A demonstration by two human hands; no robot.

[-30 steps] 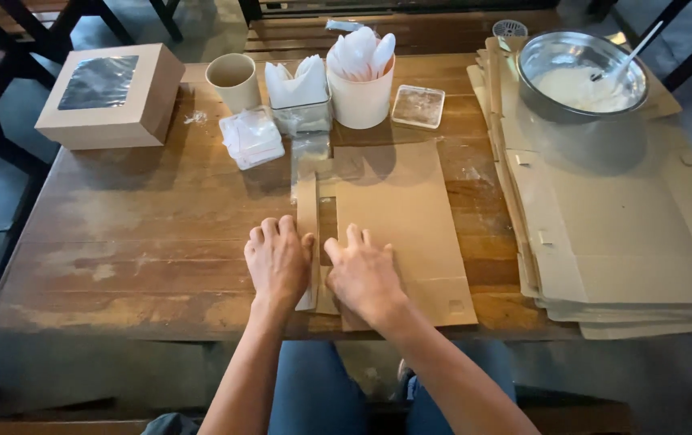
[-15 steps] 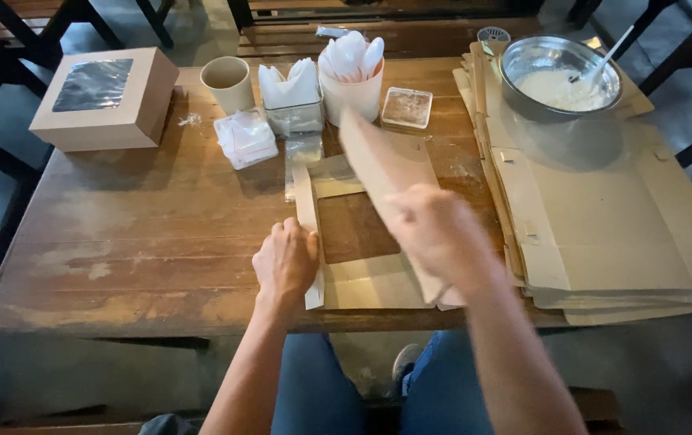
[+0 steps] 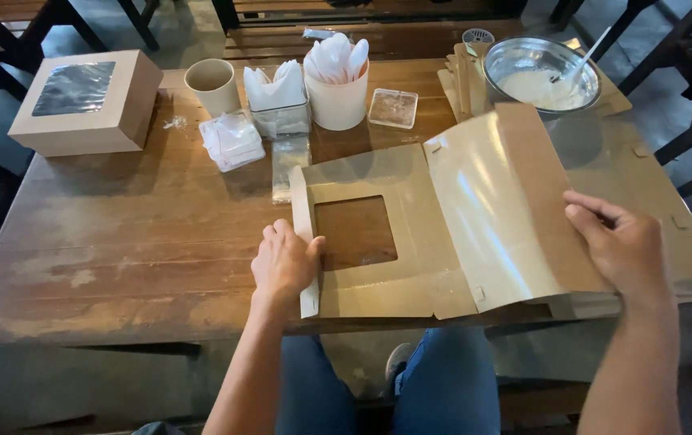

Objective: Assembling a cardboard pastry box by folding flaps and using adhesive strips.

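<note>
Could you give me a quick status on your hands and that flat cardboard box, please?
Left hand pressing the side flap of the box blank. Right hand holding the glossy panel opened out to the right, over the stack of flat blanks. Window cutout exposed; nothing obstructing.

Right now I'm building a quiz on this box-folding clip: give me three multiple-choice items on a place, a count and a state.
1. Where is the closed windowed box?
A. far left of the table
B. under the metal bowl
C. in the right hand

2. How many square window cut-outs show in the cardboard sheet?
A. none
B. one
C. three

3. How is the sheet's right panel?
A. flat on the table
B. torn off
C. lifted open by the right hand

Answers: 1 A, it sits at the far left corner. 2 B, one opening shows wood. 3 C, it tilts up while the left hand presses the left edge.
</note>
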